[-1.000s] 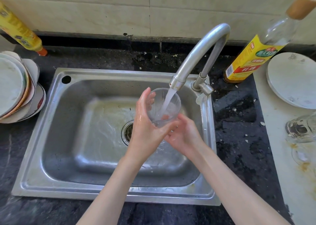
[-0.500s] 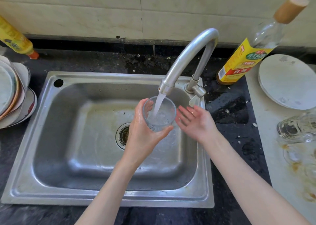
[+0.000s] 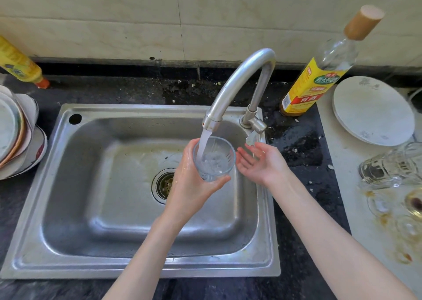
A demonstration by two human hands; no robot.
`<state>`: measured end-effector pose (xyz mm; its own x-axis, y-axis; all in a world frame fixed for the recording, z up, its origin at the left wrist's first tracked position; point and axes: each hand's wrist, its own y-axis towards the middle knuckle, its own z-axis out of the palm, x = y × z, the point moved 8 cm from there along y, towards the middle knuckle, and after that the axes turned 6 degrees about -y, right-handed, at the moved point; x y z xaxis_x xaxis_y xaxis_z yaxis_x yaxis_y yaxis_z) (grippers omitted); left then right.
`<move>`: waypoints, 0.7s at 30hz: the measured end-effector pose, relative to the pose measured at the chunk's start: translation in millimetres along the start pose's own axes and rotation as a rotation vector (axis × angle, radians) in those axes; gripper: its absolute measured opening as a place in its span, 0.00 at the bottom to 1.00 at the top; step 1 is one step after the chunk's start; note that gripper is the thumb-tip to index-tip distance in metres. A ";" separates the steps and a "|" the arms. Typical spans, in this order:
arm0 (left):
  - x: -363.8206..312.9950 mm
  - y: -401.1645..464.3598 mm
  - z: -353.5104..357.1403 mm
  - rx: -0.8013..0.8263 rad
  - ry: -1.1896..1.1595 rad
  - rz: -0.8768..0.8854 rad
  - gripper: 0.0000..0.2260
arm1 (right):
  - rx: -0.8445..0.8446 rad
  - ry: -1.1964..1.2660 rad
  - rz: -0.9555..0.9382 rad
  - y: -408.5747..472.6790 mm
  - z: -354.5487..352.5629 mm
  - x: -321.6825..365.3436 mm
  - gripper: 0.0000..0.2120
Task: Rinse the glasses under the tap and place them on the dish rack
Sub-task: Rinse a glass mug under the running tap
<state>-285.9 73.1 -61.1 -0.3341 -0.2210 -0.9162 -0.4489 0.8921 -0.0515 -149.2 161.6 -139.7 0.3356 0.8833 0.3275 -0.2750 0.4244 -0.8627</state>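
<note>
My left hand (image 3: 191, 183) grips a clear glass (image 3: 215, 160) upright under the steel tap (image 3: 237, 87). Water runs from the spout into the glass and froths inside it. My right hand (image 3: 260, 162) hovers just right of the glass, palm up with fingers straight, holding nothing and apart from the glass. Both hands are above the right part of the steel sink (image 3: 96, 208). Several dirty glasses (image 3: 388, 167) lie on the pale counter at the far right.
A stack of plates (image 3: 16, 133) sits left of the sink. A yellow bottle (image 3: 20, 64) leans at the back left. A tall yellow-labelled bottle (image 3: 319, 73) stands behind the tap, with a white plate (image 3: 372, 110) to its right. The drain (image 3: 164, 185) is near my left wrist.
My right hand has let go of the glass and moved out to its right, palm open. My left hand keeps the glass under the running water.
</note>
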 end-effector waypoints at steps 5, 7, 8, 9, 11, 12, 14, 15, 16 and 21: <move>-4.8 -3.0 -2.8 0.004 -0.013 -0.018 0.34 | -0.010 0.004 0.009 -8.1 1.2 2.8 0.10; -7.6 -4.3 -4.3 0.007 -0.015 -0.027 0.34 | -0.013 0.006 0.009 -12.3 2.8 6.7 0.12; -9.3 -4.5 -5.0 0.006 -0.014 -0.030 0.34 | -0.013 0.006 0.009 -15.0 3.5 9.4 0.13; -11.0 -4.2 -5.5 0.005 -0.012 -0.031 0.34 | -0.013 0.005 0.009 -17.7 4.6 13.0 0.14; -15.0 -2.2 -6.1 0.002 -0.005 -0.027 0.34 | 0.001 0.001 0.008 -23.6 7.7 23.4 0.15; -17.5 -0.9 -6.1 0.001 -0.002 -0.022 0.34 | 0.010 0.007 0.009 -26.3 9.6 29.9 0.17; -22.0 2.3 -5.6 0.008 -0.003 -0.017 0.34 | 0.023 0.031 0.018 -31.3 13.0 44.6 0.19; -23.5 4.0 -4.9 0.019 -0.005 -0.019 0.34 | 0.030 0.043 0.024 -33.8 14.7 51.7 0.20; -25.3 5.4 -4.3 0.032 -0.006 -0.021 0.34 | 0.036 0.057 0.029 -35.8 16.2 58.3 0.21; -30.6 7.5 -3.7 0.071 -0.007 -0.016 0.34 | 0.077 0.127 0.007 -41.4 21.0 74.6 0.23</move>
<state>-282.2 85.1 -32.0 -0.3214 -0.2329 -0.9179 -0.3944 0.9141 -0.0938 -131.7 214.1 -71.5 0.4435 0.8560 0.2656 -0.3449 0.4365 -0.8310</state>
